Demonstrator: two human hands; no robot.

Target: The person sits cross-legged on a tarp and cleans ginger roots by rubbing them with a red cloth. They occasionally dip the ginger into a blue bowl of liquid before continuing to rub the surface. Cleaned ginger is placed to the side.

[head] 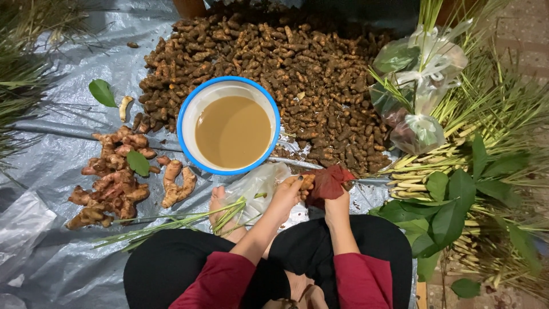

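While pinched at one end by the left hand (286, 194), turmeric root (307, 181) small and orange-brown, poking out past the fingertips toward the right, just over the lap and below the rim of the basin. Touching it on the right side, dark red cloth (329, 182) bunched over the right hand (337, 197) — fingers closed into the cloth, mostly hidden beneath it, so root and cloth meeting between the two hands. Both forearms in dark red sleeves, knees in black cloth spread below.

Just above the hands, round white basin (229, 126) with a blue rim, filled with cloudy brown water. Beyond it, wide heap of turmeric roots (274, 63) spread over the grey plastic sheet (63, 171), reaching down to the right of the basin and close to the red cloth. Left of the left hand, crumpled clear plastic bag (257, 186) and a bare foot (220, 203), crossed by thin green stalks (171, 223). Further left, knobbly ginger pieces (117, 183) in a loose pile, one green leaf (138, 162) lying on top, another leaf (102, 92) apart on the sheet. On the right, bundled lemongrass (492, 137) fanned out, knotted plastic bags (417, 86) resting on it, broad green leaves (452, 212) near the right knee.
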